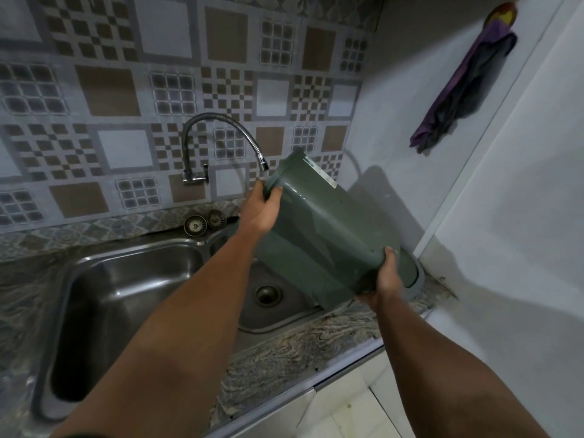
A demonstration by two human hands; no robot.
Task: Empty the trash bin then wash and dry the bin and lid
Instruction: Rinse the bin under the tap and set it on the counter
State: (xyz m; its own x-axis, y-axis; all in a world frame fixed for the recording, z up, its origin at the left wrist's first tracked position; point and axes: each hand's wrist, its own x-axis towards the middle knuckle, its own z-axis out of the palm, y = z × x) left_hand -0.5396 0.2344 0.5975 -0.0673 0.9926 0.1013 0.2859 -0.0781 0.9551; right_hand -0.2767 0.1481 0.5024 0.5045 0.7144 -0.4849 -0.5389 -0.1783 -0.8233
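Note:
A dark green plastic trash bin (319,235) is tilted on its side over the right basin of the steel sink (104,279), its mouth turned toward the faucet spout (264,165). My left hand (260,207) grips the bin's rim, thumb curled over the edge. My right hand (387,279) holds the bin's base from below, thumb on its side wall. No water is seen running from the faucet. The bin's inside is hidden from me, and no lid is clearly in view.
Two drain strainers (205,221) lie behind the sink. The right basin's drain (268,295) is open. A purple and grey cloth (464,96) hangs on the right wall. A grey mat edge (417,282) shows under the bin. Marbled counter runs along the front.

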